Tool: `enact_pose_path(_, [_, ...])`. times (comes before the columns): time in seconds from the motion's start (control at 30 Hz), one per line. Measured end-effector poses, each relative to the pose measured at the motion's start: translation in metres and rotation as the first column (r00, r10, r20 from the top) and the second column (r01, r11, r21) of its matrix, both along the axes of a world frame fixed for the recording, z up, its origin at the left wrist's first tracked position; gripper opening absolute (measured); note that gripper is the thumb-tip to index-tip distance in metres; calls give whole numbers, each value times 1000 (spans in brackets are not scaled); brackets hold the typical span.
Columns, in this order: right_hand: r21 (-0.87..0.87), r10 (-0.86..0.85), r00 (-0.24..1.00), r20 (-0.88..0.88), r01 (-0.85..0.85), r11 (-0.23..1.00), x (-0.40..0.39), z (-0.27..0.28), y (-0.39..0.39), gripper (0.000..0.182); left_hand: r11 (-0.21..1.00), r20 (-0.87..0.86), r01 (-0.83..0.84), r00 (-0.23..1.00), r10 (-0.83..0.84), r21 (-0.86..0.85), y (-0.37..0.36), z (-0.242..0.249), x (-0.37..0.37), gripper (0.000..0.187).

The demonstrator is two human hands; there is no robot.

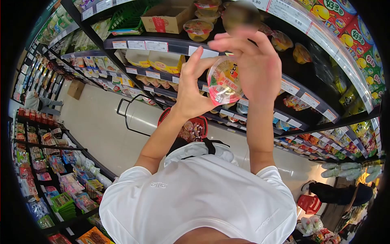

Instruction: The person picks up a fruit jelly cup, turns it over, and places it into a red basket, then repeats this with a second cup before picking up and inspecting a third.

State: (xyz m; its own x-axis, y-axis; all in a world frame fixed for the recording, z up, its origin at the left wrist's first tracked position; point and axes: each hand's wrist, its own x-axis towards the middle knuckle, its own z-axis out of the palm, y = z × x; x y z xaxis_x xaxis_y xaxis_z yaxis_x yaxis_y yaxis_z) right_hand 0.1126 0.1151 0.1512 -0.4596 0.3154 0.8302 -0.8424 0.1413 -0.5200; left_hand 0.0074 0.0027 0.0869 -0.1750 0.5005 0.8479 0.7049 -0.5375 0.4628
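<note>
A clear plastic fruit jelly cup (222, 87) with a printed lid and a pink-red edge is held up in front of the shelves. My left hand (191, 91) grips it from the left, thumb underneath and fingers around its upper side. Beside it, my right hand (260, 67) is raised with the fingers stretched out, slightly blurred, and overlaps the cup's right edge in this view. Similar jelly cups (198, 29) stand on the shelf just beyond my hands.
Below my arms, a red shopping basket (201, 124) holds several packed items. A black cart-like handle (132, 116) is left of it. Price-tagged shelf edges (290, 87) curve across the front. Another person (345, 193) stands at lower right near a red basket (309, 204). Packaged goods fill the left display (61, 175).
</note>
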Motion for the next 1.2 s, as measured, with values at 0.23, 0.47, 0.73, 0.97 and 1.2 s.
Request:
enact_pose_path(0.23, [-194, 378, 922, -78, -386, 902, -15, -16, 9, 51, 986, 27, 28, 999, -33, 164, 4, -4, -6, 121])
enact_pose_path(0.47, [7, 278, 960, 26, -279, 960, -18, -15, -1, 41, 992, -1, 3, 1000, -3, 124, -2, -6, -11, 123])
enact_pose_path(0.73, [-4, 275, 955, 115, -276, 961, -15, -20, -5, 35, 996, -16, -18, 1000, 19, 85, 0, -15, -16, 136])
enact_pose_path(0.97, [-9, 269, 954, 133, -270, 963, -15, -24, -17, 34, 995, -44, -26, 999, 30, 99, 5, -17, -18, 130])
enact_pose_path(1.2, [18, 290, 952, 96, -293, 956, -19, -25, -22, 33, 994, -97, -78, 992, 86, 80, -2, -9, -17, 124])
